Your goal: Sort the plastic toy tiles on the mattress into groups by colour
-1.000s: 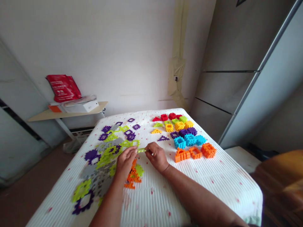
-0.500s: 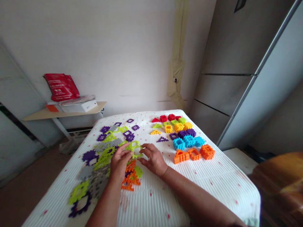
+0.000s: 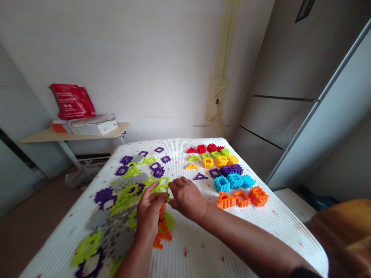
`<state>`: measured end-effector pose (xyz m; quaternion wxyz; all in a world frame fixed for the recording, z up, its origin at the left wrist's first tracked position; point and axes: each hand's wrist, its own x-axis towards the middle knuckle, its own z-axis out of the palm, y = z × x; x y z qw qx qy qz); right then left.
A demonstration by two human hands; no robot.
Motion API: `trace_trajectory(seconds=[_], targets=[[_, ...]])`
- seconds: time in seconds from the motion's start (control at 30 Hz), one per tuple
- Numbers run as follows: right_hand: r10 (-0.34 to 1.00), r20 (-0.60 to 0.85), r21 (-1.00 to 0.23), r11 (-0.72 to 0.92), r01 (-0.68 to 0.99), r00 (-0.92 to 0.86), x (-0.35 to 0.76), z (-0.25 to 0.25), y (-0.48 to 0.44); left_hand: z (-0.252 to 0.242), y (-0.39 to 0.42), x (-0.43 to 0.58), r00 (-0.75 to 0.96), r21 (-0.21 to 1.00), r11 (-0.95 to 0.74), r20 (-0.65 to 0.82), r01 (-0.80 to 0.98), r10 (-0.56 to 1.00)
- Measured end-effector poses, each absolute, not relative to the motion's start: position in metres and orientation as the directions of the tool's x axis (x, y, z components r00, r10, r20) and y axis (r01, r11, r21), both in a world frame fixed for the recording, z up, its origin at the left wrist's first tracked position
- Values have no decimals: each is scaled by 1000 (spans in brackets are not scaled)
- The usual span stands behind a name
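My left hand (image 3: 148, 214) pinches a lime-green toothed building tile (image 3: 164, 182) between thumb and fingers. Its closed right partner, my right hand (image 3: 187, 199), grips the same green piece from the other side, fingers curled over it and hiding much of it. Below the hands lie orange toothed pieces (image 3: 165, 231) and a green one, partly covered by my left hand. A loose spread of green tiles (image 3: 123, 200), with purple tiles (image 3: 106, 195) and grey tiles (image 3: 100, 219) among them, lies to the left.
Rows of assembled blocks stand on the right: red (image 3: 211, 147), yellow (image 3: 221, 161), purple (image 3: 226, 170), blue (image 3: 234, 180) and orange (image 3: 258, 196). A white quilted cover (image 3: 197, 247) lies over the table. A side shelf (image 3: 37, 136) holds a red bag (image 3: 71, 102). A fridge (image 3: 272, 116) stands at the right.
My right hand has turned and closed in over the green tile, its fingers more curled than before. The whole view has shifted slightly.
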<state>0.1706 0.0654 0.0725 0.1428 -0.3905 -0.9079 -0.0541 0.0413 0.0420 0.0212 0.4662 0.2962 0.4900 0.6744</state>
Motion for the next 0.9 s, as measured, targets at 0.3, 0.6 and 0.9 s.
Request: trace_trajectory(seconds=[0.3, 0.6, 0.9], targets=[[585, 183, 109, 786, 608, -790, 187, 94, 97, 19, 36, 41, -390, 937, -30, -116, -348, 913], [911, 31, 70, 408, 910, -411, 296, 111, 263, 9, 39, 27, -441, 943, -60, -97, -328, 892], [905, -120, 131, 422, 897, -408, 310, 75, 314, 3, 39, 22, -466, 947, -24, -136, -321, 874]])
